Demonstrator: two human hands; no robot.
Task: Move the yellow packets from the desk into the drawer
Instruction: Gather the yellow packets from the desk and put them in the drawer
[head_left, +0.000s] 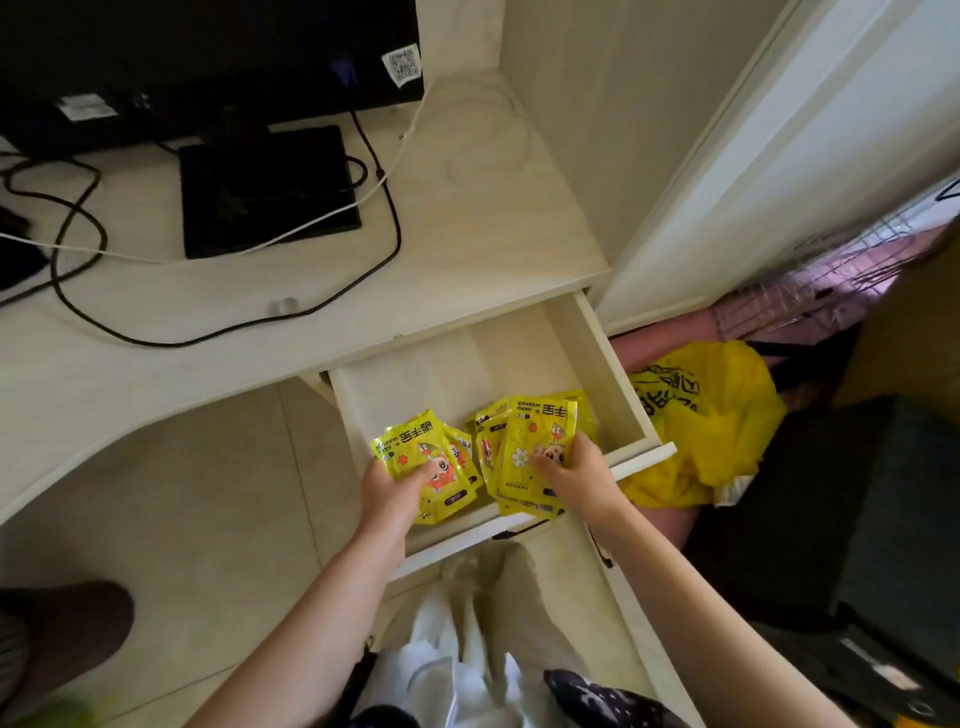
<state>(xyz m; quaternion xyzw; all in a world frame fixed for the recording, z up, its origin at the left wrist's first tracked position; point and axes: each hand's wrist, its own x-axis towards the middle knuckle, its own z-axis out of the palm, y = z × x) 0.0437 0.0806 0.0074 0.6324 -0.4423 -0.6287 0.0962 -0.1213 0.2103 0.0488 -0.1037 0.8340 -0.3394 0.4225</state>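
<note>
Both your hands are inside the open drawer (597, 358). Your left hand (392, 491) pinches one bundle of yellow hand-warmer packets (421, 457), and your right hand (579, 470) grips a second bundle (535, 447). You hold them low and flat, probably to lay them side by side. I see no packets on the desk (467, 234).

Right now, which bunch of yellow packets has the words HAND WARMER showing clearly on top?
The right bunch of packets, under the right hand. The left bunch, under the left hand, has that print partly covered.
</note>
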